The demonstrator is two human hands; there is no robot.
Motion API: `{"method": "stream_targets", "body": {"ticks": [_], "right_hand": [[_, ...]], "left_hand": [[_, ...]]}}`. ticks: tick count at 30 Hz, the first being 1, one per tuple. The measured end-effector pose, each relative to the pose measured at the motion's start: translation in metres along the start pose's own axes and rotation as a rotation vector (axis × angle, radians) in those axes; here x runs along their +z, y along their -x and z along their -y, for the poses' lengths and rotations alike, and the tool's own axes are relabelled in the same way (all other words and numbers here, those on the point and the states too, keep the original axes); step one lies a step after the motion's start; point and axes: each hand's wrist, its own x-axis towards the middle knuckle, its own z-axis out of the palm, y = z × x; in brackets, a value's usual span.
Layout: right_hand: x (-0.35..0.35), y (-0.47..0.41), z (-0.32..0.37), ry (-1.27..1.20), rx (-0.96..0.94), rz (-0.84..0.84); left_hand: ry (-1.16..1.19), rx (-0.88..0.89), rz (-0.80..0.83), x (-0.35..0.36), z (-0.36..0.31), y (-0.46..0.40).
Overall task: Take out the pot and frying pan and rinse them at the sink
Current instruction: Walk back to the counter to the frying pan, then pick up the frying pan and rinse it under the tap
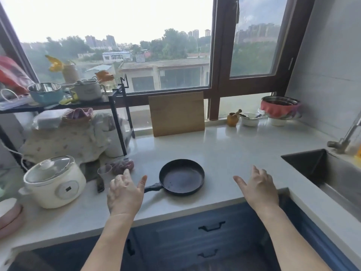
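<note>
Now the frying pan (182, 177) lies flat on the white tabletop (224, 153), near its front edge, with the short dark handle (154, 187) pointing to about 8 o'clock. The left hand (125, 194) hovers just beside this handle, fingers (142, 182) spread wide and holding nothing; the right hand (259, 185) is at 3 o'clock from the pan, well apart from it, also spread wide and empty. The sink (328, 173) is further at 3 o'clock, with the faucet (347, 137) above it. I cannot say for sure which vessel is the pot of the task. The handle is short, so I judge a 1-hand lift may let the pan tip. A careless swing of the left hand could knock the small clear cup (105, 172) or the white cooker (52, 182) at 9 o'clock. Carrying to the sink, the pan may strike the tabletop edge.
</note>
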Motion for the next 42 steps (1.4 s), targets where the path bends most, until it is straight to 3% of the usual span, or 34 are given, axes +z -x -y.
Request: {"method": "stream_targets", "body": {"ticks": [18,25,31,42], "right_hand": [[0.166,-0.239,0.044,0.009,-0.24,0.307],[0.215,-0.271,0.032,0.007,-0.425,0.606],[0.247,-0.282,0.022,0.031,-0.611,0.868],[0.283,-0.3,0.016,-0.116,-0.683,1.093]], "left_hand": [[-0.067,-0.18,0.122,0.153,-0.075,-0.187],[-0.076,-0.237,0.229,0.197,-0.07,-0.182],[-0.047,-0.183,0.498,0.22,-0.06,-0.156],[-0.137,-0.01,0.734,0.226,-0.035,-0.159]]}}
